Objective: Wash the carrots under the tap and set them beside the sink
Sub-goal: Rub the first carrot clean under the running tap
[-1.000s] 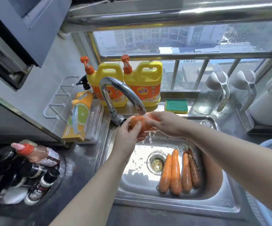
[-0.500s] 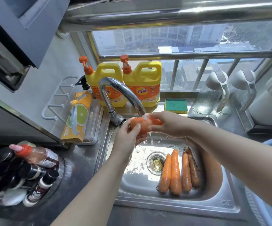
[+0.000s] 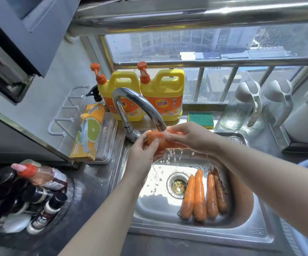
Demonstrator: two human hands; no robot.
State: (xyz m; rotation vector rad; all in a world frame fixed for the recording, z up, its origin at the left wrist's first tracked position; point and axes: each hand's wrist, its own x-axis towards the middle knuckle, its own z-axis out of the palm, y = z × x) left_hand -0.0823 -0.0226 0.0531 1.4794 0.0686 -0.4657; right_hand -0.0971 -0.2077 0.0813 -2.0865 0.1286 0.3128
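KITCHEN SINK: A person rinses a carrot (image 3: 158, 143) under the curved steel tap (image 3: 140, 106), holding it over the back left corner of the sink (image 3: 204, 235). The left hand (image 3: 144, 156) cups the thick end with thumb and fingers curled round it. The right hand (image 3: 190, 137) grasps the carrot from above, fingers wrapped over the part just below the spout. Water runs off and falls in drops into the basin.

Little has changed over the past second. The carrot has stayed under the spout, and the right hand has slid a little along it, so more orange underside shows between the hands. That fits a rubbing stroke rather than a finished rinse.

Four carrots (image 3: 203, 194) lie side by side on the basin floor, just right of the drain strainer (image 3: 178, 185), unmoved. The rightmost looks darker, possibly still dirty. No carrot is visible on the counter (image 3: 94, 182) beside the sink, so the task appears to be at an early stage, with one carrot mid-wash and four probably waiting. Two yellow detergent jugs (image 3: 165, 93) and a green sponge (image 3: 201, 119) sit behind the sink.
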